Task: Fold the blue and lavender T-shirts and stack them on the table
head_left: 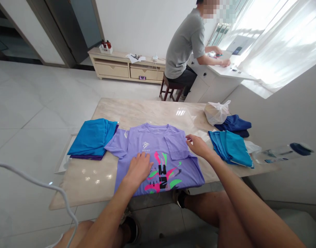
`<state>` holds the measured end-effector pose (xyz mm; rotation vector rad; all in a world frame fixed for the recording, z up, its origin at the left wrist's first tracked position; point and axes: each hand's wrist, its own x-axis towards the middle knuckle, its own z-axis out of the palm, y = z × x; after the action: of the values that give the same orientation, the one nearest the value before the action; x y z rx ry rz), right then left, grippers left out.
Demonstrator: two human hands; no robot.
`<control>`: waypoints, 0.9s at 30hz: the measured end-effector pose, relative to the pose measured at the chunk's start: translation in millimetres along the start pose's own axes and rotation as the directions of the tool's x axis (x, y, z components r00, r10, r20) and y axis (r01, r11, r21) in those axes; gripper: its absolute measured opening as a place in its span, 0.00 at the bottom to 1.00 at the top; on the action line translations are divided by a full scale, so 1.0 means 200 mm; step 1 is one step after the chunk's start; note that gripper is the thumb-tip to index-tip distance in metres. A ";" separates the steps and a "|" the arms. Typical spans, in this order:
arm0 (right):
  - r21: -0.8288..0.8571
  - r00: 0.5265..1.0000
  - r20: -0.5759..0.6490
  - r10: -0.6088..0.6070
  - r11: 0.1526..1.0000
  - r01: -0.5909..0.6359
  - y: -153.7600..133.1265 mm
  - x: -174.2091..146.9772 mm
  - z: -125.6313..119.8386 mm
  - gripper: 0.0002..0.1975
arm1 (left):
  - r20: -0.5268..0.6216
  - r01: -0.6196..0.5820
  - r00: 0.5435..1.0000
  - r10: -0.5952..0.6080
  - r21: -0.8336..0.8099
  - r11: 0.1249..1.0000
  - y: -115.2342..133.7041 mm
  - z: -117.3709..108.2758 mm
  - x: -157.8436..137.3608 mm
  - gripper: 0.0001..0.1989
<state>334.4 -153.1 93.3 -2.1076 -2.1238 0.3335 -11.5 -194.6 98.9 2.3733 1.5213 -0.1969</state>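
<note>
A lilac T-shirt (158,139) lies front up on the table, with a white emblem on the chest and a pink, green and black print below. Its sleeve on the left is spread outward, while the one on the right is folded in across the chest. My left hand (139,167) rests on the shirt's front, fingers outstretched and palm down. At the folded edge on the right is my right hand (198,145), its fingers bent and slightly apart, with no cloth visibly gripped. The shirt's lower edge reaches the near side of the table.
The marble-look table (121,108) also bears folded blue cloth (92,136) at left, folded teal cloth (231,146), dark blue cloth (235,123), a white plastic bag (216,112) and a clear bottle (279,153) at right. Beyond, a person (184,44) sits on a stool. A white cable (39,179) crosses lower left.
</note>
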 end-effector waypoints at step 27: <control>-0.185 0.834 0.550 0.045 0.980 0.069 -0.21 -0.05 0.07 0.24 | -0.102 0.431 0.901 -0.421 0.104 0.897 -0.41 0.00 -0.01 0.25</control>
<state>289.5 -164.0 91.1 -2.3155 -2.5667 0.8619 -85.3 -164.2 84.1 2.1208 2.1131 -0.3089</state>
